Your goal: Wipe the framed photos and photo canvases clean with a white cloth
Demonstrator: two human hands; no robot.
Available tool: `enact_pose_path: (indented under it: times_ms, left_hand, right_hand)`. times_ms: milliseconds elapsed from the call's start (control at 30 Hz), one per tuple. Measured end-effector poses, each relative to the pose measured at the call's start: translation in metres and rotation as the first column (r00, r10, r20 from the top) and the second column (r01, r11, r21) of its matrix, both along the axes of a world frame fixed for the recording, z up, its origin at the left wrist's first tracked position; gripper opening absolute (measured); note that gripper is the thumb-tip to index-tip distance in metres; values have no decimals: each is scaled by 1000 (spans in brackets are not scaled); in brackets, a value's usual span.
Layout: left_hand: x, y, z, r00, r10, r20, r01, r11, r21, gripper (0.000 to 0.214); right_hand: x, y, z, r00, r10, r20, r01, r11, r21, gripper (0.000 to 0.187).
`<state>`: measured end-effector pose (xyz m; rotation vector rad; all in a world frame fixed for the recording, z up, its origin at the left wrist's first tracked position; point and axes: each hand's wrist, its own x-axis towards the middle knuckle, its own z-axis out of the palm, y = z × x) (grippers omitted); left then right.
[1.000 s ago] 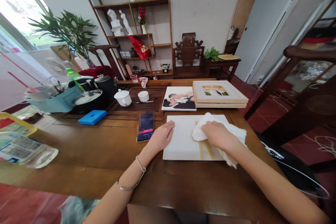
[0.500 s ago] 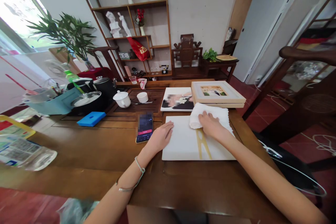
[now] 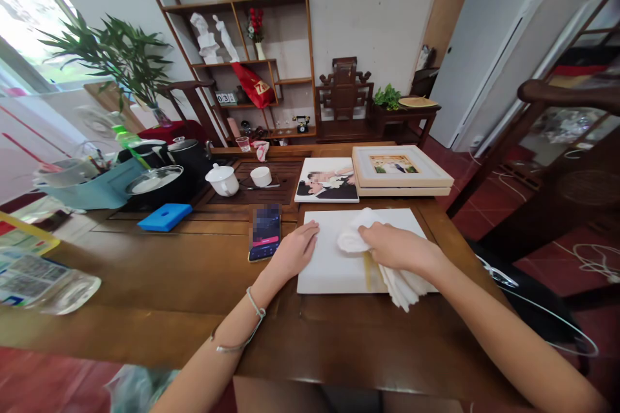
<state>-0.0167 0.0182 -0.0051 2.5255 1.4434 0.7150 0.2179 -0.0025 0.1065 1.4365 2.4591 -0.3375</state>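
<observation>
A white rectangular panel (image 3: pixel 329 271) lies flat on the table in front of me, with a yellowish strip (image 3: pixel 368 277) on its face, partly covered. My left hand (image 3: pixel 298 248) rests at the panel's left edge, fingers stretched out. Bunched in my right hand (image 3: pixel 394 245) is a white cloth (image 3: pixel 352 237), pressed on the panel's middle; its loose end hangs past the near edge. The fingers of that hand are closed, some hidden in the cloth. Just left of my left hand lies a phone (image 3: pixel 265 232) with its screen lit.
Behind the panel are a photo print (image 3: pixel 327 181) and stacked picture frames (image 3: pixel 436 175). Left of them stand a small white cup (image 3: pixel 261 176), a lidded white bowl (image 3: pixel 223 181), a blue block (image 3: pixel 165 217) and a clear plastic bottle (image 3: pixel 62 284). A wooden chair (image 3: pixel 537 206) stands at right.
My right hand has moved nearer and bunched the cloth, which was spread at the panel's far right; its end now trails over the near edge. The left hand stays at the left edge.
</observation>
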Motion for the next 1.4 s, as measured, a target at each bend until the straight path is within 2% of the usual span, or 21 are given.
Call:
enact_pose_path:
  times_ms: [167, 333, 467, 600, 700, 833, 967, 1067, 1200, 1300, 1400]
  left_hand:
    - [0, -1, 1, 1000, 4, 1, -4, 1000, -23, 33]
    - [0, -1, 1, 1000, 9, -1, -9, 1000, -17, 33]
    - [0, -1, 1, 1000, 11, 1, -11, 1000, -14, 32]
    - [-1, -1, 0, 1000, 5, -6, -5, 1000, -4, 32]
    - [-1, 0, -1, 1000, -3, -9, 3, 1000, 7, 33]
    - [-1, 1, -1, 1000, -4, -2, 4, 1000, 4, 33]
    - [0, -1, 1, 1000, 8, -6, -8, 1000, -17, 33]
    - [0, -2, 3, 1000, 11, -12, -11, 1000, -19, 33]
    - [0, -2, 3, 1000, 7, -8, -7, 1000, -2, 32]
    - [0, -1, 2, 1000, 1, -4, -1, 1000, 6, 32]
    - [1, -1, 1, 1000, 2, -7, -2, 1000, 0, 32]
  right_hand:
    - [7, 24, -8, 998, -65, 18, 64, 996, 57, 43]
    - [3, 31, -14, 994, -101, 31, 97, 989, 113, 45]
    - [-4, 19, -12, 995, -85, 54, 79, 992, 102, 46]
    - [-8, -7, 0, 998, -12, 67, 10, 1000, 29, 38]
    - [-8, -14, 8, 998, 12, 66, -10, 1000, -25, 33]
    - [-6, 3, 5, 991, -118, 58, 116, 993, 38, 29]
    - [-7, 24, -12, 973, -224, 62, 214, 966, 143, 42]
    - [-11, 26, -19, 964, -254, 79, 238, 956, 171, 47]
    - [-18, 2, -9, 979, -182, 96, 173, 980, 101, 39]
    - [-18, -28, 5, 998, -31, 47, 31, 1000, -2, 32]
    - [-16, -46, 15, 994, 104, -43, -106, 992, -62, 30]
